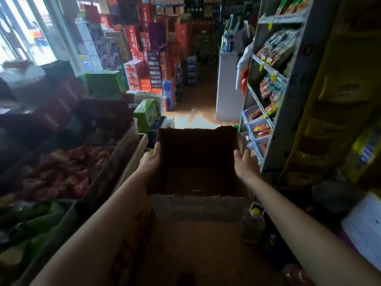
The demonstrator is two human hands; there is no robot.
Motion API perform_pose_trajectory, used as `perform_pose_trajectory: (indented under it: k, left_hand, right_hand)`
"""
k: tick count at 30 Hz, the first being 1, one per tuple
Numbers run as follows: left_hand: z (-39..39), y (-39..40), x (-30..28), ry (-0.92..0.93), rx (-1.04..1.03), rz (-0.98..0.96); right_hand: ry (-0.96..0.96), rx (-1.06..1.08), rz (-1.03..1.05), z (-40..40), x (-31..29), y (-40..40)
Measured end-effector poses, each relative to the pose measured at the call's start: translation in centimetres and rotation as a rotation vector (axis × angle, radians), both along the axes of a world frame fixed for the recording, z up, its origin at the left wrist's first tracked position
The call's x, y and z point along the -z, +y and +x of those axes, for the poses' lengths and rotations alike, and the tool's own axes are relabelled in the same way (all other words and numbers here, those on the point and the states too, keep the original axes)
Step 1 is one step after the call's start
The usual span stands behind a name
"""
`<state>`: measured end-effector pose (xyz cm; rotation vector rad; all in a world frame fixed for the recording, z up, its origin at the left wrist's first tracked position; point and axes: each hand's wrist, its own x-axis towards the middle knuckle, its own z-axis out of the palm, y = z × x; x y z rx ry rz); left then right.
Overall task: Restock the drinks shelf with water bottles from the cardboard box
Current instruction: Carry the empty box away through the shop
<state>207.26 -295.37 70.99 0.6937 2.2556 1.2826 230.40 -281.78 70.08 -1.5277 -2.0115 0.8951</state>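
An open brown cardboard box [198, 162] is held out in front of me over the aisle, its dark inside showing no bottles. My left hand [151, 159] grips its left wall, thumb over the rim. My right hand [244, 162] grips the right wall the same way. The near flap [198, 203] hangs toward me. A clear bottle with a yellow cap [254, 219] stands low on the right, beside my right forearm.
A grey metal shelf rack [276, 83] with snack packets stands close on the right. Bins of produce [61, 174] line the left. Stacked red and blue cartons [148, 65] fill the back left, and a white cabinet [228, 85] stands along the narrow aisle ahead.
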Motion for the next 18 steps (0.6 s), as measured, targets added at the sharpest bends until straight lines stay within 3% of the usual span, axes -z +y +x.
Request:
perform_pose_trajectory:
  k: [3, 18]
  left_hand:
    - [-5.2, 7.7, -0.8, 0.058, 0.033, 0.009]
    - [-30.1, 44.5, 0.1, -0.006, -0.008, -0.048]
  right_hand:
    - [-0.021, 0.004, -0.034, -5.4, -0.4, 7.1]
    - [-0.047, 0.029, 0.013, -29.2, -2.0, 42.4]
